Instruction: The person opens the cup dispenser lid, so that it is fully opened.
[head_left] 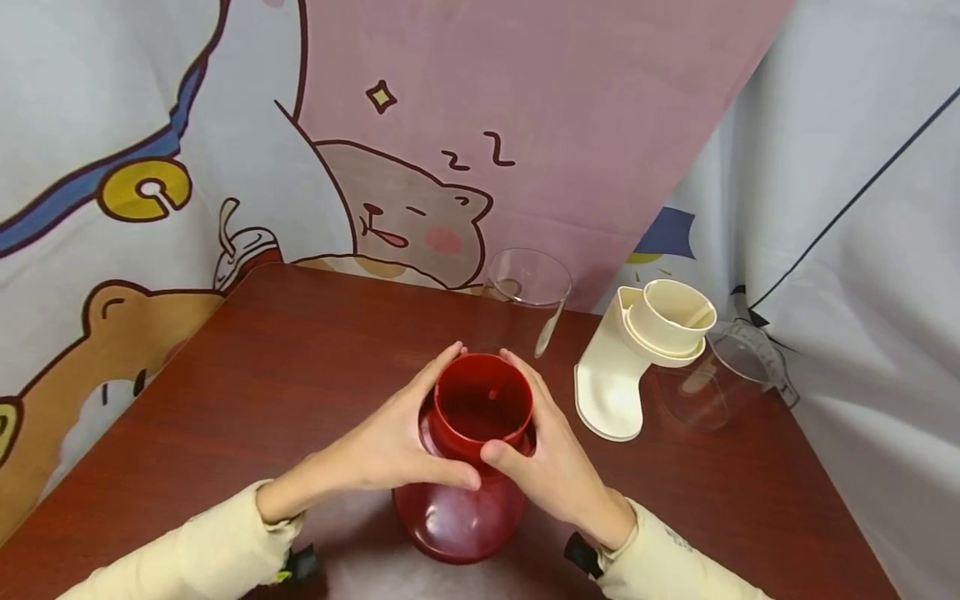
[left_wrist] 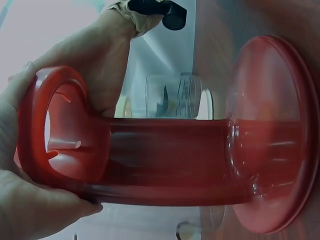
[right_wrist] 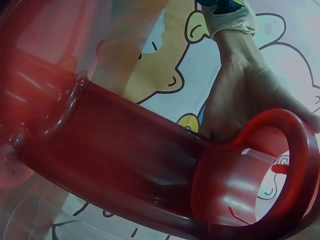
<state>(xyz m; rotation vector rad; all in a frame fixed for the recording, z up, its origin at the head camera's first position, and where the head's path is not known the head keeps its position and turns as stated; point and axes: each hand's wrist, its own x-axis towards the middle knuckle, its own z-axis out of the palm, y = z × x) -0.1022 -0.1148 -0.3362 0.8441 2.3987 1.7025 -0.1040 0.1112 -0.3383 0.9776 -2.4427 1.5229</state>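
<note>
A red plastic stand [head_left: 461, 517] rises on a column from a broad round base to a ring-shaped collar [head_left: 483, 408] at its top. My left hand [head_left: 386, 442] grips the left side of this collar, thumb across its front. From the right side, my right hand [head_left: 558, 458] holds the same collar, its thumb near the left one. Small tabs stick out inside the collar [left_wrist: 37, 130] in the left wrist view. The right wrist view shows the column [right_wrist: 130, 150] close up, running toward the base.
Beyond the hands stands a clear plastic container [head_left: 528, 279]. To the right is a cream stand [head_left: 611, 383] with a round cup-like top, and behind it a second clear container [head_left: 697, 392]. A patterned cloth [head_left: 585, 117] hangs along the back of the brown table [head_left: 322, 333].
</note>
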